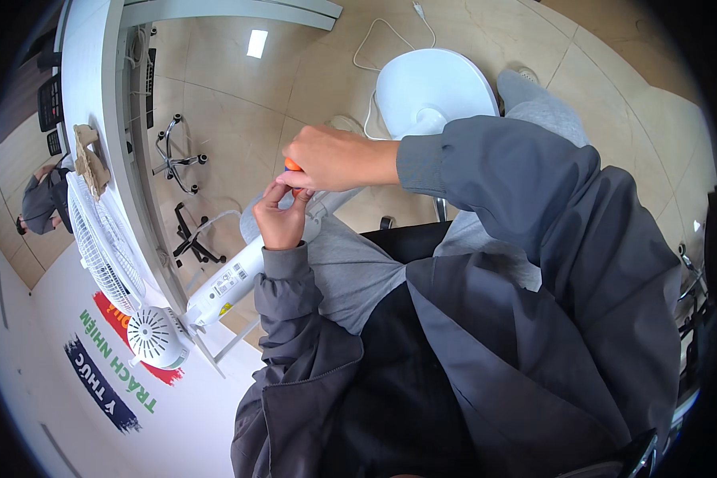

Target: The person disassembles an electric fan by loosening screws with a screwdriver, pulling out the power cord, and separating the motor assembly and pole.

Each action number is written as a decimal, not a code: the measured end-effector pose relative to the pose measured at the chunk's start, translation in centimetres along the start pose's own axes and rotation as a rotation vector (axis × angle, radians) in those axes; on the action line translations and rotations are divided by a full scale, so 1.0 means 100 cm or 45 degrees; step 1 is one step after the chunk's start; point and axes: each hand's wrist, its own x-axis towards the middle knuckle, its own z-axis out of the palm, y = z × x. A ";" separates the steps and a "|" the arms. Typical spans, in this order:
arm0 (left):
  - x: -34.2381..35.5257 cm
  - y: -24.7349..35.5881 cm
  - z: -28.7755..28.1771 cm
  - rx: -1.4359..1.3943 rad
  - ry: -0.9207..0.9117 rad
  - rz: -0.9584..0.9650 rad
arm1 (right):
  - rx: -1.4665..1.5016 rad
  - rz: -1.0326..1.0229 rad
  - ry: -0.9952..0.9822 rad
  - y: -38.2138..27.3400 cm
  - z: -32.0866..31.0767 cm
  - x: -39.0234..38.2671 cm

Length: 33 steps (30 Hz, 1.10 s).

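A white standing fan lies slanted across my lap, its round-slotted motor housing (157, 336) and wire grille (103, 239) at the left. The fan's white column (229, 283) carries labels and runs up under my hands toward the white round base (430, 84). My right hand (330, 158) is closed around an orange-handled screwdriver (293, 165), only a bit of whose handle shows. Just below, my left hand (282, 217) pinches around the lower orange part, close against the column. The screwdriver's tip is hidden by my fingers.
A white table edge (147, 159) runs along the left, with a torn piece of brown cardboard (91, 159) on it. Wheeled chair bases (179, 155) stand on the tiled floor. A white power cord with a plug (419, 9) lies beyond the fan base. Another person (43, 199) is at far left.
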 end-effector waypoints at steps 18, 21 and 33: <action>-0.027 0.014 -0.041 1.140 -0.533 0.030 | -0.290 -0.004 -0.355 -0.017 -0.022 0.005; -0.027 0.010 -0.039 1.104 -0.518 0.019 | -0.353 -0.093 -0.473 -0.016 -0.024 0.007; 0.011 -0.020 -0.045 -0.227 -0.586 -0.149 | -0.278 -0.389 -0.293 0.010 -0.001 0.008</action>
